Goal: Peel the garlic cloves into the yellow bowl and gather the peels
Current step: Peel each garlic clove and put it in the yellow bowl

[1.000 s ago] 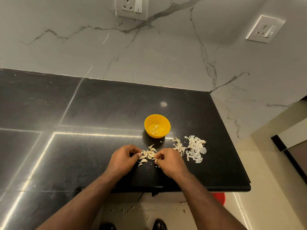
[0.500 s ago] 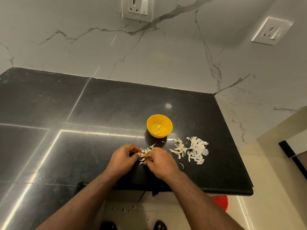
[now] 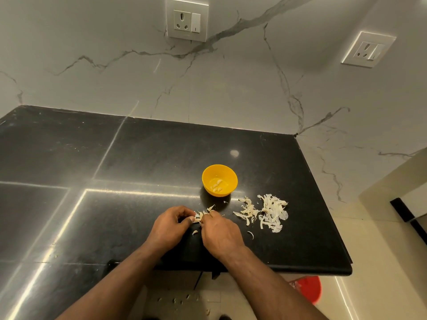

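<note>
In front of me is a shiny black stone counter [image 3: 138, 158] with bright lines of light on it. Behind it stands a white marble wall [image 3: 92, 77] with grey cracks. I see two white plug sockets, one above the counter [image 3: 187, 20] and one on the right wall [image 3: 368, 49]. Down by my feet is a red plastic bucket [image 3: 308, 288] on the cream tile floor [image 3: 381, 285].

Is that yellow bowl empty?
No. The yellow bowl stands upright with a few peeled garlic cloves lying on its bottom.
</note>
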The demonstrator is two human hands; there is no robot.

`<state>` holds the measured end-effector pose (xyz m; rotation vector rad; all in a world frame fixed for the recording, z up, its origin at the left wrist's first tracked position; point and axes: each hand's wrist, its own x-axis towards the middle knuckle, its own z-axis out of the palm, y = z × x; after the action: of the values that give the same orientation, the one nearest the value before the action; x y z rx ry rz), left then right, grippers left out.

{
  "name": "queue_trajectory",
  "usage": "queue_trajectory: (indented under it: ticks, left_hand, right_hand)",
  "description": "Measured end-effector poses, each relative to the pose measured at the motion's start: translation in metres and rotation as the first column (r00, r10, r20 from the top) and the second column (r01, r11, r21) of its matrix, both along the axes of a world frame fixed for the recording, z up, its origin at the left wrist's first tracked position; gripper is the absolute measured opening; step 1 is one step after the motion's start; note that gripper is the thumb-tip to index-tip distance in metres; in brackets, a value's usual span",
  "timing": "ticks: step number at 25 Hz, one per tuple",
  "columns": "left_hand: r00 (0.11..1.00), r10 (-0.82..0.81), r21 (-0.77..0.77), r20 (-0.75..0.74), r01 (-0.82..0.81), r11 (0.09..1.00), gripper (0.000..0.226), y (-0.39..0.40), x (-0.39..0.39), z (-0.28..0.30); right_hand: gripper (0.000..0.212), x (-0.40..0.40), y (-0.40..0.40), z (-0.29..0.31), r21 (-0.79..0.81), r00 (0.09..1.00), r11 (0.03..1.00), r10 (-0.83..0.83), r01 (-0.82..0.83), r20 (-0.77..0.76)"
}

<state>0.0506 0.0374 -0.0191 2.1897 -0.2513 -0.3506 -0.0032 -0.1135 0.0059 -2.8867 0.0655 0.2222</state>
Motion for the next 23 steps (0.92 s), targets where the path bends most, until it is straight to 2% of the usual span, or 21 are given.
queue_trajectory:
  ticks: [2,4,9,11,13,15,18,23]
  left_hand:
    - [1.000,0.025,-0.042,-0.006,-0.025,0.999,0.011,0.000,-0.001,0.002]
    - [0.999,0.051,-0.115,-0.015,-0.053,0.992,0.011,-0.002,-0.001,0.004]
    - [0.983,-0.037,-0.436,-0.181,-0.047,0.899,0.008,-0.016,-0.008,0.015]
    - [0.970,-0.009,-0.472,-0.245,-0.111,0.874,0.008,-0.021,-0.008,0.018]
    - [0.947,-0.005,-0.519,-0.320,-0.172,0.837,0.011,-0.022,-0.007,0.019]
    - [0.918,-0.044,-0.575,-0.394,-0.209,0.791,0.013,-0.023,-0.006,0.022]
    - [0.902,-0.092,-0.610,-0.421,-0.207,0.765,0.013,-0.026,-0.006,0.026]
    - [0.908,-0.133,-0.615,-0.396,-0.155,0.773,0.015,-0.031,-0.009,0.033]
  right_hand:
    - [0.024,-0.003,0.000,0.003,0.042,0.998,0.999,-0.032,0.030,0.055]
    - [0.020,-0.001,-0.005,0.010,0.150,0.991,0.984,-0.104,0.091,0.082]
    - [0.008,0.005,-0.018,0.021,0.305,0.984,0.940,-0.176,0.154,0.043]
    - [0.005,0.003,-0.023,0.021,0.470,0.968,0.858,-0.248,0.209,0.024]
    - [0.005,0.000,-0.031,0.022,0.656,0.956,0.715,-0.293,0.240,-0.031]
    - [0.009,-0.004,-0.037,0.023,0.759,0.956,0.605,-0.284,0.240,-0.076]
    - [0.010,-0.008,-0.043,0.023,0.823,0.958,0.523,-0.273,0.221,-0.084]
    - [0.008,-0.007,-0.051,0.025,0.806,0.964,0.559,-0.259,0.194,-0.052]
